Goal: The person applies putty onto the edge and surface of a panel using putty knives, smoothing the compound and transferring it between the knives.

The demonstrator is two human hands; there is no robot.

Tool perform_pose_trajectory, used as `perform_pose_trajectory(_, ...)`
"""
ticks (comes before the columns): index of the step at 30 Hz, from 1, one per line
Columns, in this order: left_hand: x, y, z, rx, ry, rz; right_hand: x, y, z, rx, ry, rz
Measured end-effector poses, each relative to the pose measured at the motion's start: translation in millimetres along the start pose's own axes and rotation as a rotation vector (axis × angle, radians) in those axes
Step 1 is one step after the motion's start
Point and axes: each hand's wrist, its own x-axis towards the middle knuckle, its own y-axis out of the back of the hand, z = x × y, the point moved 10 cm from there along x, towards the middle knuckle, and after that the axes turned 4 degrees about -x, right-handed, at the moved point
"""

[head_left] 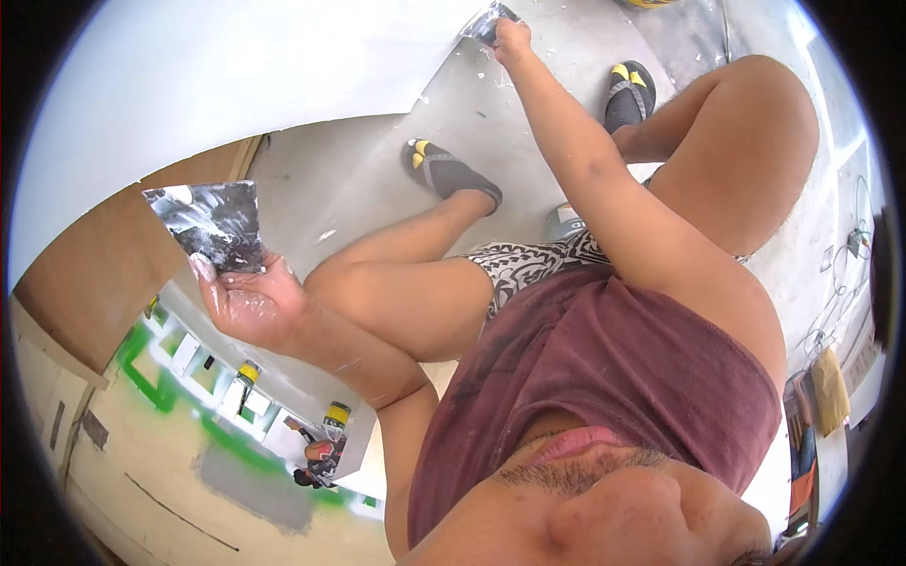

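My left hand [253, 304], its fingers and palm smeared with white paste, is closed on the lower edge of a flat dark putty plate [215, 224]. White putty streaks cover the plate's face. Further off and to the right, my right hand [512, 40] grips a smaller dark putty scraper [487, 24], also marked with white. The scraper is at the edge of a large smooth white panel [245, 75]; whether it touches the surface I cannot tell. The panel spreads across the upper left, above the plate.
Brown wooden boarding [104, 255] lies beneath the panel at the left. Grey floor [349, 179] with white specks surrounds my sandalled feet. A container [564, 222] stands behind my shorts. Another person [319, 457] is far off near yellow-and-black tins [337, 415]. Cables [840, 292] hang at the right.
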Motion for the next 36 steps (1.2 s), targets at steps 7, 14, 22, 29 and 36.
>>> perform_pose_trajectory(7,-2,-12,0,0.04,-0.001,-0.1,-24,-60,-24,-0.244,0.179,-0.049)
perform_pose_trajectory(14,-3,-5,0,-0.006,0.023,-0.113,-257,-170,-134,-0.687,0.901,0.073)
perform_pose_trajectory(22,7,4,1,-0.033,-0.02,-0.051,-382,-212,-134,-0.779,0.951,-0.579)
perform_pose_trajectory(29,0,-7,-25,-0.017,0.126,-0.224,-373,-202,-204,-0.096,0.436,-0.714)
perform_pose_trajectory(36,-20,-45,-43,-0.194,0.06,-0.409,-431,-211,-203,-0.157,0.202,-1.043)
